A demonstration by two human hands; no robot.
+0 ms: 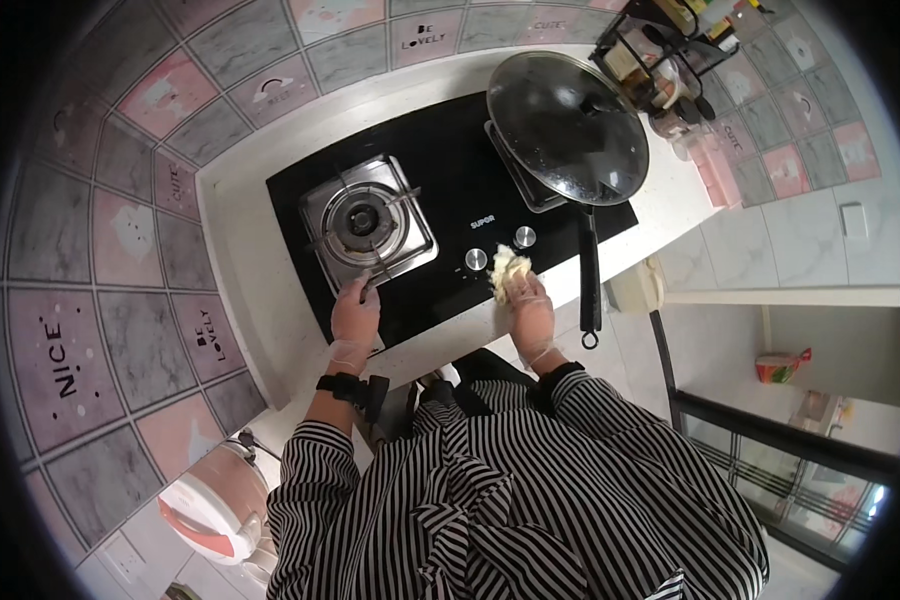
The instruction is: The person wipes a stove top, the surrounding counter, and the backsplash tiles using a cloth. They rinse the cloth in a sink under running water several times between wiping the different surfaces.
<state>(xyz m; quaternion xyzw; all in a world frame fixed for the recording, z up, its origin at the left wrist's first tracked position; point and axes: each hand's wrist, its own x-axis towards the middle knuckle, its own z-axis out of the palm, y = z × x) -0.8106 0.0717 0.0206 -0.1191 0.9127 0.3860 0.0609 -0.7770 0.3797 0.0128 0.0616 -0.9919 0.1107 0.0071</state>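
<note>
My left hand (355, 319), in a clear plastic glove, is at the front corner of the left gas burner (361, 219). Its fingers close on the front arm of the metal pan support (379, 266), which stands over the burner's steel drip tray (414, 251). My right hand (531, 315), gloved the same way, grips a crumpled cream-coloured cloth (507, 268) by the front edge of the black glass gas hob (450, 169). Just beyond the cloth sit two silver control knobs, the left knob (476, 259) and the right knob (525, 237).
A frying pan with a glass lid (570, 127) covers the right burner, its black handle (588, 277) jutting past the counter edge. Behind it stands a black spice rack (649, 67) with jars. A pink-and-white rice cooker (221, 502) is at lower left. Tiled walls border the white countertop (244, 217).
</note>
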